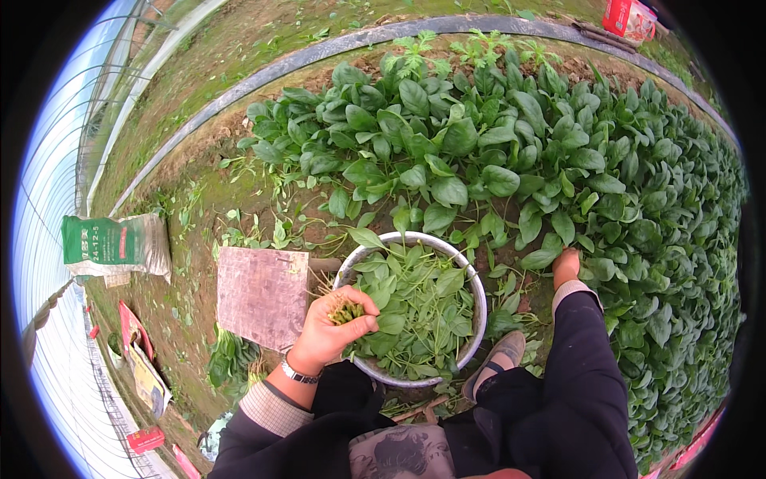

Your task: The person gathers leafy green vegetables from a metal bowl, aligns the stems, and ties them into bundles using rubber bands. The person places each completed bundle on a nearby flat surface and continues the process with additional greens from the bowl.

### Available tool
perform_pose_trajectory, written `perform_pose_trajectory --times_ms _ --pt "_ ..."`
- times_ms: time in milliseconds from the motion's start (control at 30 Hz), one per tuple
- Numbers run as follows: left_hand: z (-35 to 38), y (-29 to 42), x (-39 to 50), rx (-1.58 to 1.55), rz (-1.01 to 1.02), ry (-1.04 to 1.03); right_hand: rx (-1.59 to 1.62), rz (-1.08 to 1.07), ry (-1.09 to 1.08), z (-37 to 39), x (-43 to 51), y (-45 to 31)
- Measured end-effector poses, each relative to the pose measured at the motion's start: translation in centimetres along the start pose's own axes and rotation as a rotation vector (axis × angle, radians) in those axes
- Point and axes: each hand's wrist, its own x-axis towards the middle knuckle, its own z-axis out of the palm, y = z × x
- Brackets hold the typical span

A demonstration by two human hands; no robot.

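My left hand (341,326), with a watch at the wrist, is closed around a bunch of leafy greens (347,312). The bunch's stem ends and thin roots show at the fist, over the left side of a round metal basin (477,299). Loose green leaves (428,305) fill much of that basin. To the right, my right hand (567,266) reaches down into the front edge of a dense bed of spinach-like plants (455,138). Leaves cover its fingers, so its grip is hidden.
Left of the basin is a worn board (261,296), with bundled greens (230,359) below it. A green-and-white sack (116,245) lies farther left. My shoe (502,353) is beside the basin. A dark strip (371,39) borders the bed; a red-and-white bag (628,21) lies beyond.
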Motion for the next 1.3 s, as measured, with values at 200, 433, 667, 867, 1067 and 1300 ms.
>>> perform_pose_trajectory --times_ms 200,433,667,867,1067,1300 --pt "0.1 0.6 -0.7 -0.010 0.045 -0.036 0.060 0.006 -0.027 -6.4 -5.3 1.6" --pt "0.6 1.9 -3.6 0.009 0.136 -0.140 0.921 -0.343 0.719 -23.2 -20.4 5.3" --pt "1.3 2.8 -7.6 -0.148 0.212 -0.231 1.817 -0.531 0.658 -32.0 -31.0 7.7" --pt "-0.2 2.6 -9.7 -0.222 0.303 -0.039 2.042 -0.605 0.628 -36.3 -35.6 5.8" --pt "-0.2 2.0 -9.5 -0.051 0.587 0.186 2.395 -0.895 0.536 -38.9 -39.5 1.4" --pt "0.7 1.6 -8.7 -0.271 0.283 -0.057 2.833 -1.227 0.055 -40.0 -41.7 -1.2"
